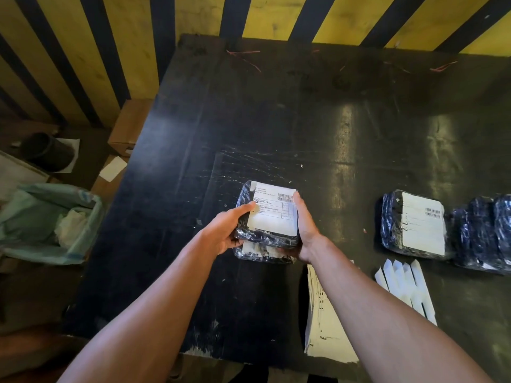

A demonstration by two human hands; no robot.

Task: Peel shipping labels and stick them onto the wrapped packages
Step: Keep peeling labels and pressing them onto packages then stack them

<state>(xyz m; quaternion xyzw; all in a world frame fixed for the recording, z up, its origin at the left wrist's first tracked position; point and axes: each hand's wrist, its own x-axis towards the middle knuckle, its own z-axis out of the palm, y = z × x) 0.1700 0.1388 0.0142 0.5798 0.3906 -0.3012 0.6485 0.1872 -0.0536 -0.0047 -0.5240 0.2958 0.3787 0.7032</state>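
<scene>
Black table (193,139); left hand (225,230) and right hand (305,230) grip a labelled package (272,217); bin (41,239) holds crumpled paper (70,225).

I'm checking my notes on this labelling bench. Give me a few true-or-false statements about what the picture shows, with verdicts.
1. Both hands, left hand and right hand, hold the labelled package. True.
2. That package lies directly on the table. False: it sits on another wrapped package.
3. A labelled package on the right lies apart from the hands. True.
4. The stack of label sheets is left of the left arm. False: it lies beside the right forearm.
</scene>
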